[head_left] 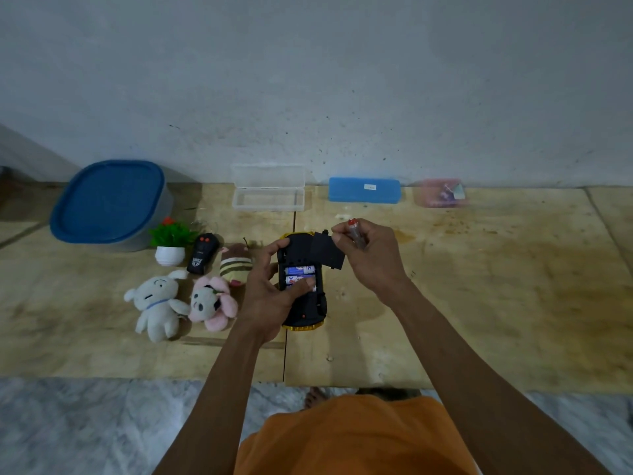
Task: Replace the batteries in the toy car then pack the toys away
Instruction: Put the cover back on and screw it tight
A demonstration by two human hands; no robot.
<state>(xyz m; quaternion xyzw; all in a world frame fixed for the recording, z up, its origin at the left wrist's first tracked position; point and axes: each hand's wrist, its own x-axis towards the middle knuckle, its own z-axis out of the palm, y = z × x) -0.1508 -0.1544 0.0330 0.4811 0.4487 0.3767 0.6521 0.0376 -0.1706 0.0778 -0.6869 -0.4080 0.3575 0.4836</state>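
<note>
The yellow toy car (304, 313) lies upside down, black underside up, with its battery bay open and white-and-blue batteries (299, 275) showing inside. My left hand (274, 286) grips the car's left side, thumb resting on the lower battery. My right hand (368, 258) holds the black battery cover (327, 252) by a corner above the car's far end, together with a small screwdriver (354, 229) with a red-topped clear handle. Left of the car lie a black remote (202, 252), a striped plush (236, 265), a pink plush (212, 301) and a white plush (157, 303).
A blue-lidded tub (109, 204) stands at the back left beside a small potted plant (170, 243). Along the wall sit an open clear case (268, 188), a blue case (364, 190) and a pink box (438, 193). The wooden board (479, 303) ends near my knees.
</note>
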